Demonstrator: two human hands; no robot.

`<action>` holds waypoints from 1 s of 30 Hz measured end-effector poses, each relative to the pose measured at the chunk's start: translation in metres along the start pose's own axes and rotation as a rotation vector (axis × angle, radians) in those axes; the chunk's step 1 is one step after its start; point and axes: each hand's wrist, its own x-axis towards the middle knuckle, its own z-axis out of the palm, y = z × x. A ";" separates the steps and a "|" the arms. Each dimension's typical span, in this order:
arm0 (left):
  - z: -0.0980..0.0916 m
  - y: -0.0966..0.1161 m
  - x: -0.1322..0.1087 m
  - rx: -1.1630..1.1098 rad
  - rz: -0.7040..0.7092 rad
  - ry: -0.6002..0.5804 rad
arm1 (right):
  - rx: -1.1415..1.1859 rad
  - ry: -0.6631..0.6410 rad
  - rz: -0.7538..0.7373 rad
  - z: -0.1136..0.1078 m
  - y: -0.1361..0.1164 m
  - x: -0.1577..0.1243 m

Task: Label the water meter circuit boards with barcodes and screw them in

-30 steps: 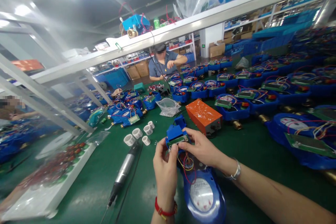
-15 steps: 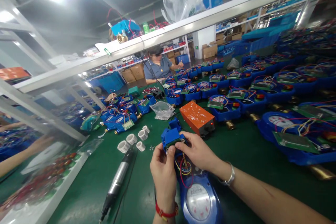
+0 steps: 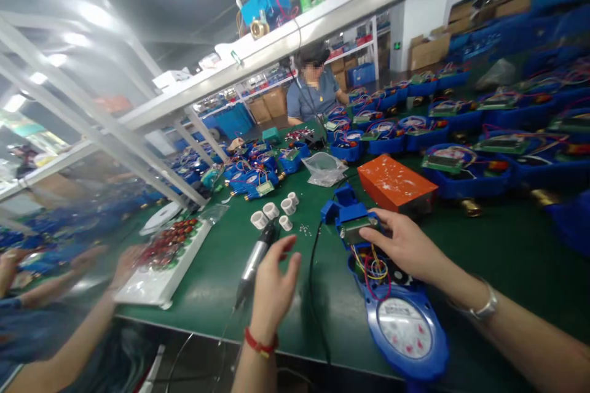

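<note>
My right hand [image 3: 404, 247] grips a blue cover with a green circuit board [image 3: 354, 225], held over an open blue water meter [image 3: 400, 324] that has coloured wires [image 3: 374, 267] coiled in its top. My left hand [image 3: 273, 284] hovers empty above the green mat, fingers spread, close to an electric screwdriver [image 3: 256, 259] lying there. Just beyond the screwdriver sit several white plastic caps [image 3: 271, 215] and some tiny screws [image 3: 305, 230].
An orange box [image 3: 396, 185] lies behind the meter, with a clear bag [image 3: 324, 167] and rows of blue meters [image 3: 465, 166] beyond. A white tray of red parts [image 3: 159, 267] sits at left. A person in blue [image 3: 316, 89] works opposite; other people's arms [image 3: 69, 344] show at left.
My left hand let go of the blue cover and moved left toward the screwdriver. My right hand still holds the cover. The view swung left.
</note>
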 end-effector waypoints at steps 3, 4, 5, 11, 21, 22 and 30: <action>-0.044 -0.057 0.012 0.248 -0.200 0.107 | -0.013 -0.049 0.016 -0.001 0.000 -0.001; -0.054 -0.075 0.019 0.311 -0.256 0.093 | -0.035 -0.054 0.023 0.000 0.001 -0.001; -0.061 -0.092 0.027 0.353 -0.304 0.066 | -0.055 -0.049 0.036 0.000 0.002 -0.002; -0.071 -0.123 0.048 0.376 -0.350 -0.072 | -0.007 0.042 0.081 0.003 0.006 -0.005; -0.128 -0.054 -0.004 0.013 -0.176 0.322 | -0.037 0.008 -0.098 0.003 0.013 -0.007; -0.130 -0.043 -0.006 -0.105 -0.124 0.400 | -0.074 0.012 -0.119 0.003 0.013 -0.007; -0.120 0.035 -0.013 -0.776 0.186 0.713 | -0.203 -0.002 -0.150 -0.005 0.010 -0.011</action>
